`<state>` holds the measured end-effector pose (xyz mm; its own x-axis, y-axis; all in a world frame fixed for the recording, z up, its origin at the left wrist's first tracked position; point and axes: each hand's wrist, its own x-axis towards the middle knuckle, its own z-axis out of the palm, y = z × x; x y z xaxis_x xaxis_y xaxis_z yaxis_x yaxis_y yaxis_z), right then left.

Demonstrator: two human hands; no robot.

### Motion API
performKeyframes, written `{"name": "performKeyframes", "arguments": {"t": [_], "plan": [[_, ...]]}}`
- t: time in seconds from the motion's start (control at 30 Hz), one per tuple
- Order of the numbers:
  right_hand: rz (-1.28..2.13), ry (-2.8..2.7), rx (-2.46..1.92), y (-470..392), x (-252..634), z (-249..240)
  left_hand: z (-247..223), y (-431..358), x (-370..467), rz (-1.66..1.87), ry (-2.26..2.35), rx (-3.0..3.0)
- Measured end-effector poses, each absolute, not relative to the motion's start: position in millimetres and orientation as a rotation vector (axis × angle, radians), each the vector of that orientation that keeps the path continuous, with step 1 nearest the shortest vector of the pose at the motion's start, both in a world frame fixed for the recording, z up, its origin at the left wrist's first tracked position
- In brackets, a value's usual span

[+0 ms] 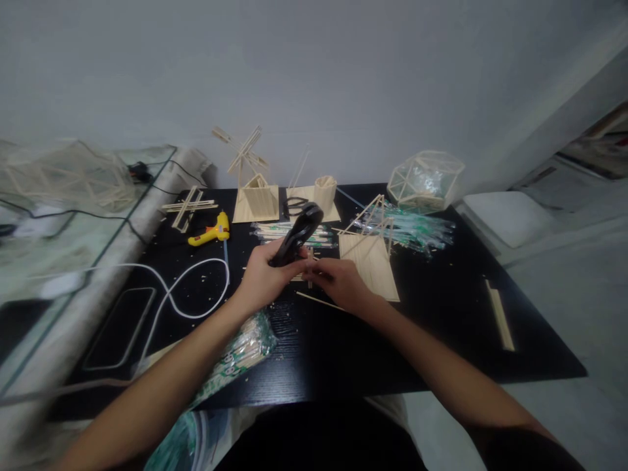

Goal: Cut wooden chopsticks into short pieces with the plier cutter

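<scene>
Near the middle of the table, my left hand is closed around a black tool with thick curved handles pointing up and away. Its working end is hidden, so its exact kind is unclear. My right hand has its fingers pinched together at thin wooden sticks, touching the left fingertips. Below the hands, a loose stick lies on the tabletop. Just right of them is a wooden board with a stick frame on it.
A yellow glue gun and a looping white cable lie left. Behind stand a windmill-like stick model, a round stick cup and a stick polyhedron. Wrapped stick packs lie right; another pack is under my left forearm.
</scene>
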<state>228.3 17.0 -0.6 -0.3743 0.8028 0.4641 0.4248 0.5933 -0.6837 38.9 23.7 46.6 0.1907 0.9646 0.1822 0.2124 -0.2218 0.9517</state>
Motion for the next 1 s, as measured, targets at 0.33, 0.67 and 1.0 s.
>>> {"name": "performKeyframes", "arguments": {"t": [0.33, 0.67, 1.0], "plan": [[0.745, -1.829, -1.025, 15, 226, 20, 46, 27, 37, 1.135, 1.144, 1.78], [0.809, -1.781, -0.957, 13, 225, 24, 89, 23, -10, 0.682, 1.485, 2.467], [0.591, -1.846, -0.976, 18, 225, 14, 105, 23, -7, 0.051, 1.533, 3.011]]}}
